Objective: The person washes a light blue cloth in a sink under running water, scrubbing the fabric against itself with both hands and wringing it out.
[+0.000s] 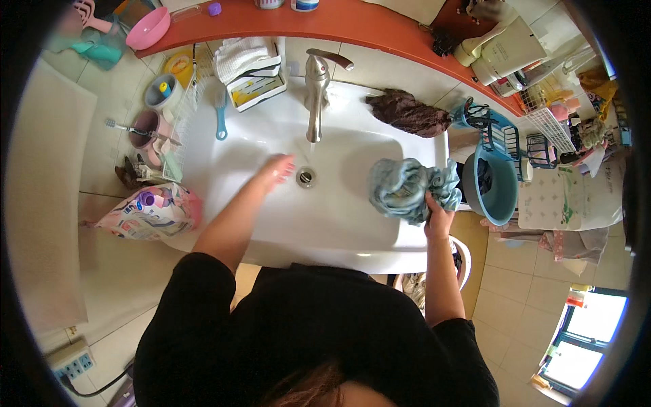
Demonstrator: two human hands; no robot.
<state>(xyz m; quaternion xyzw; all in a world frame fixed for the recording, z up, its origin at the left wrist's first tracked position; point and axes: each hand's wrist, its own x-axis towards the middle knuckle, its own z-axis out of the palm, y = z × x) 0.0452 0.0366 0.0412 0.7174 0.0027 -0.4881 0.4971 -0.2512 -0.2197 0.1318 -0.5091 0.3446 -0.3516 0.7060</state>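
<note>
A white washbasin (325,219) lies before me, a metal faucet (316,96) at its back. What looks like a thin stream of water falls from the spout towards the drain (305,177). My left hand (277,172) hangs over the bowl just left of the drain, blurred, with nothing in it. At the basin's right side my right hand (438,217) grips a bunched grey-blue cloth (402,191). A wadded dark brown cloth (409,113) rests on the back right corner of the rim. On the left of the basin lies a blue-handled brush (221,117).
A pink and white detergent pouch (157,211) stands at the left edge, beside a wire rack holding cups (150,129). White cloths and a soap box (257,91) sit back left. A red shelf (325,23) spans the back wall. Right of the basin is a blue tub (501,188).
</note>
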